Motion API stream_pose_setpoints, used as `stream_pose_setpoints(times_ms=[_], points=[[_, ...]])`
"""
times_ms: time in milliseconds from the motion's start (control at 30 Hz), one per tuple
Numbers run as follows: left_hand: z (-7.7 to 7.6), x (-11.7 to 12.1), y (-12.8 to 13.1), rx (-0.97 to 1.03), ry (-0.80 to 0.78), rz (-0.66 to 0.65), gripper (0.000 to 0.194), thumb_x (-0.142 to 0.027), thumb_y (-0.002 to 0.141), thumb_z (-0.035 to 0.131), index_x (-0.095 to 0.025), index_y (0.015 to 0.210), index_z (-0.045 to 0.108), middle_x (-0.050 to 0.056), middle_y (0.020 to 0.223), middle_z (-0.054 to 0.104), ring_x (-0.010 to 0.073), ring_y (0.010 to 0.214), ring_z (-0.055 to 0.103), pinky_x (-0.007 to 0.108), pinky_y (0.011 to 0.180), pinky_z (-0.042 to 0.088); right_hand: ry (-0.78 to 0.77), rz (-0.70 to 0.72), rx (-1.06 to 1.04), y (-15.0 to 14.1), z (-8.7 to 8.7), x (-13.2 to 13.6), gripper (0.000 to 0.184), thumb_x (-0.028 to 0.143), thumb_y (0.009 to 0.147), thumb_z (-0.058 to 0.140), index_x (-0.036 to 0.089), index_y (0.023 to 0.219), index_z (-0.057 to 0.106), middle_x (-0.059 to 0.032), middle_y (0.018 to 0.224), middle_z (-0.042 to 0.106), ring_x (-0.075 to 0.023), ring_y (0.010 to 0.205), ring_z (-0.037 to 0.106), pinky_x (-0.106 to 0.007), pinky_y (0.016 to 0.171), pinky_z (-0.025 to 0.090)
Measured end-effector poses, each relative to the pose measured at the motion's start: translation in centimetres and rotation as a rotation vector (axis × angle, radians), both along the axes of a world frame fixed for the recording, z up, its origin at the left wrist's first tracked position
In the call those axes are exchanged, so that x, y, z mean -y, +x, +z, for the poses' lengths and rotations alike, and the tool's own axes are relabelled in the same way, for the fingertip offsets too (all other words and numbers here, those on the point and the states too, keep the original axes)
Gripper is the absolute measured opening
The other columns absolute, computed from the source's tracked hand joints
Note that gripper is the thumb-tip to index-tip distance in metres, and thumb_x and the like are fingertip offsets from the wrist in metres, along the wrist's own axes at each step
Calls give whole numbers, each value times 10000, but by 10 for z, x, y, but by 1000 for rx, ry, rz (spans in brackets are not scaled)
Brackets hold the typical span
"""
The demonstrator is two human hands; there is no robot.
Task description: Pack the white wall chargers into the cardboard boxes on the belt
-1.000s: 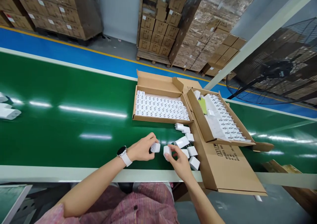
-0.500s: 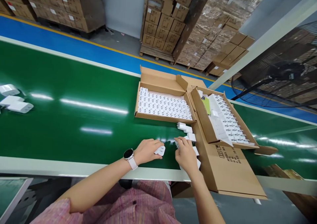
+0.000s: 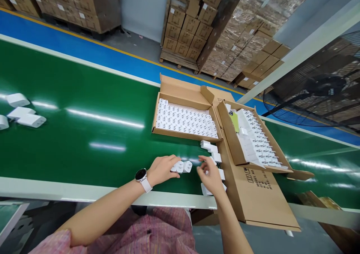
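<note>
My left hand (image 3: 164, 170) is closed around white wall-plug chargers (image 3: 179, 166), pronged ends facing up. Another white charger (image 3: 188, 166) stands against them, just past my fingertips. My right hand (image 3: 210, 177) is a little to the right, its thumb and forefinger apart with a gap between them. A bit of white shows by its curled fingers, too hidden to tell whether it is held. Around that hand lie several loose chargers, one (image 3: 216, 157) beyond it and one (image 3: 206, 189) under the wrist side.
An open carton (image 3: 185, 135) with rows of chargers stands ahead. To its right, a second carton (image 3: 230, 145) with chargers and a green item rests tilted on flattened cardboard (image 3: 267, 205). Several chargers (image 3: 31, 120) lie far left on the green belt (image 3: 70, 149). A fan (image 3: 323, 85) stands right.
A second charger now stands beside the one at my left hand. My right hand's fingers have spread apart. The chargers at the far left have shifted rightward in view.
</note>
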State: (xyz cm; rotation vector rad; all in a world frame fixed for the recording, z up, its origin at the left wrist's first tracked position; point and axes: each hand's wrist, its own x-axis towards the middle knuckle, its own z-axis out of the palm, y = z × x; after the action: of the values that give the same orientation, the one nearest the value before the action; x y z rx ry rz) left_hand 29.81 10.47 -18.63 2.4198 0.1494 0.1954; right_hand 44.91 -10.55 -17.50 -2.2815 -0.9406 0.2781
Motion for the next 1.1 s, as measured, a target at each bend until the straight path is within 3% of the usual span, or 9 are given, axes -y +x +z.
stream_pose_setpoints(times_ms=[67, 133, 233, 367, 633, 733, 867, 1000, 1100], points=[[-1, 1, 0, -6, -29, 0, 560, -387, 825, 857, -295, 1312, 598, 19, 1171, 732, 263, 1013, 741, 300, 769, 536, -112, -217, 216, 20, -3, 14, 377, 358, 933, 519, 199, 1263, 607, -164, 1104, 670, -301, 930, 639, -469, 833, 545], [-2, 3, 1, -15, -51, -4, 516, -389, 857, 820, -303, 1315, 599, 16, 1185, 731, 257, 1016, 744, 291, 774, 539, -224, -292, 362, 38, -9, 27, 358, 391, 928, 552, 180, 1207, 627, -196, 1083, 654, -354, 1019, 617, -506, 904, 511], [-3, 9, 5, -16, -64, -3, 436, -402, 900, 773, -304, 1294, 614, 15, 1183, 737, 249, 1020, 743, 287, 782, 540, -322, -241, 456, 53, -20, 35, 349, 423, 923, 577, 182, 1169, 632, -209, 1078, 639, -388, 1065, 591, -532, 943, 479], [-4, 20, 14, -4, -50, 7, 517, -429, 879, 799, -296, 1335, 594, 24, 1225, 736, 254, 1018, 740, 299, 773, 540, -350, -193, 493, 50, -27, 27, 286, 359, 924, 555, 193, 1148, 619, -211, 1077, 637, -394, 1034, 589, -559, 940, 463], [-6, 22, 24, 30, -128, 9, 286, -399, 960, 686, -293, 1222, 639, -1, 1159, 741, 221, 953, 737, 281, 750, 538, -293, -66, 285, 45, 7, 36, 365, 317, 906, 540, 234, 1259, 574, -134, 1189, 650, -313, 1000, 675, -434, 850, 544], [-8, 19, 26, 38, -178, 38, 406, -376, 925, 742, -282, 1300, 617, 19, 1231, 726, 232, 973, 740, 308, 807, 560, -327, 58, 207, 38, 22, 33, 414, 244, 855, 561, 261, 1265, 619, -110, 1247, 637, -285, 1039, 693, -416, 902, 554], [-5, 14, 28, 55, -169, -30, 578, -337, 850, 826, -292, 1378, 593, 31, 1348, 696, 261, 1116, 725, 330, 917, 563, -274, 244, 7, 12, 24, 0, 514, 239, 821, 625, 248, 1334, 595, -102, 1296, 643, -279, 1133, 672, -411, 946, 564], [8, -9, 17, -72, -24, -54, 521, -386, 865, 803, -311, 1347, 619, 18, 1309, 714, 271, 1082, 741, 332, 870, 568, -181, 293, -86, -11, 19, -30, 522, 279, 858, 648, 256, 1374, 571, -97, 1294, 656, -259, 1046, 674, -433, 926, 577], [22, -30, 7, -220, 115, -33, 689, -480, 833, 823, -299, 1442, 557, 56, 1391, 669, 298, 1050, 751, 347, 846, 567, -177, 333, -117, -8, 25, -25, 613, 213, 859, 594, 256, 1465, 516, -111, 1361, 625, -234, 989, 669, -423, 897, 589]])
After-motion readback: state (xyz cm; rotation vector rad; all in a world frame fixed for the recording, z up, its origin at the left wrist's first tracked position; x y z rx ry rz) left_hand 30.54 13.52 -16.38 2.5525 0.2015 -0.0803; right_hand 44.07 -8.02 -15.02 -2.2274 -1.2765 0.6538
